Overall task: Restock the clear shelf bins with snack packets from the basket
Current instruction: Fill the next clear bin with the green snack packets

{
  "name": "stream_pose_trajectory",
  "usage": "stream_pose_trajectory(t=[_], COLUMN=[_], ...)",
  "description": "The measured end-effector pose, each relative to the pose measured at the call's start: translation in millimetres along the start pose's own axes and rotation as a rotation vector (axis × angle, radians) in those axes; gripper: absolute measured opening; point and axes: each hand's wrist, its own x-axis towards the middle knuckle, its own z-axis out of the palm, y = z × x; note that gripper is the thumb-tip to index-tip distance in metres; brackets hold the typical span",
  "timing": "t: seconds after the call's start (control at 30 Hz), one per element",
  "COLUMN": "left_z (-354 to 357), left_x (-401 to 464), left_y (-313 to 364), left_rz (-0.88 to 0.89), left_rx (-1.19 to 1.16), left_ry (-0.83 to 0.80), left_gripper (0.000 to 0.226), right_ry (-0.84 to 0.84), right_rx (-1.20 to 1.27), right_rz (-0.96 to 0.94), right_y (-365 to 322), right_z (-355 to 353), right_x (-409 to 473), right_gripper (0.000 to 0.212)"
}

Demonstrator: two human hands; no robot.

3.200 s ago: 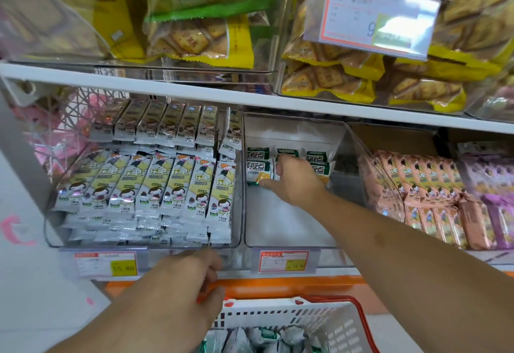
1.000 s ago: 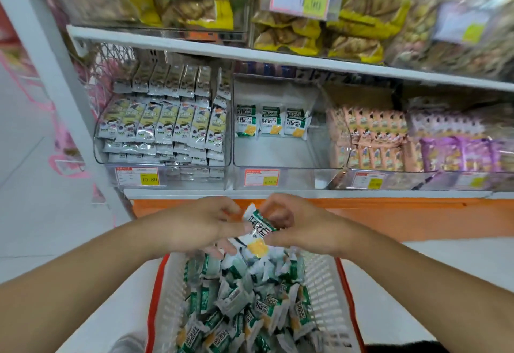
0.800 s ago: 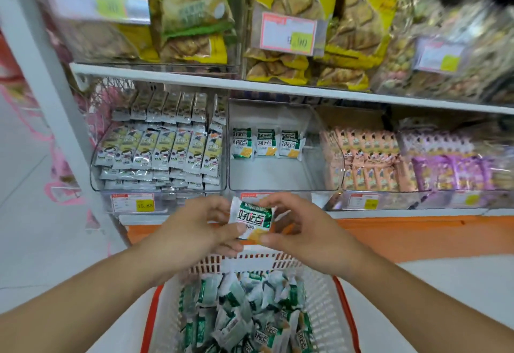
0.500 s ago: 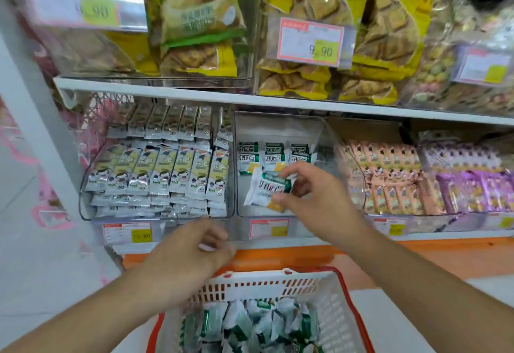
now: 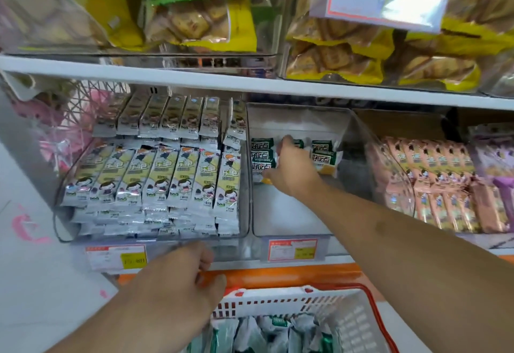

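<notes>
Snack packets (image 5: 261, 158) stand in a row at the far end of the clear bin (image 5: 286, 213), more lying in the near basket (image 5: 278, 301). The right hand (image 5: 292, 169) pinches 1 packet against that row. The left hand (image 5: 178, 291) hovers loosely curled beside the basket rim, holding nothing.

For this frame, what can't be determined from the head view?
- Right hand: its back hides the fingers, so whether it grips a green packet in the clear bin is unclear.
- Left hand: fingertips curl out of sight near the basket rim; contact unclear.
- Price tag: print too blurred.
- Basket: cut off by the bottom edge.
</notes>
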Motion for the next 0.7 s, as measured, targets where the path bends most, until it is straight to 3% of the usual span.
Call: stream_pose_trajectory(t=[0.13, 0.3, 0.43, 0.57, 0.63, 0.7], left_z=[-1, -3, -1, 7, 16, 30], left_x=[-3, -6, -4, 2, 2, 0], left_y=[3, 4, 0, -13, -22, -33], left_rz=[0.018, 0.018, 0.034, 0.004, -0.033, -0.045], left_rx=[0.016, 0.016, 0.042, 0.148, 0.208, 0.306], left_ry=[0.004, -0.014, -0.052, -0.078, -0.101, -0.131], left_gripper=[0.017, 0.014, 0.016, 0.017, 0.019, 0.018], right_ry=[-0.012, -0.046, -0.003, 0.068, 0.010, -0.129], right_rx=[-0.014, -0.033, 0.027, 0.225, 0.351, 0.326], right_rz=[0.001, 0.023, 0.017, -0.169, -0.297, -0.380], right_y=[7, 9, 10, 1, -5, -4], right_z=[4, -7, -30, -57, -68, -63], right_x=[2, -6, -35, -106, -156, -196], right_gripper=[0.072, 0.071, 0.047, 0.017, 0.011, 0.012])
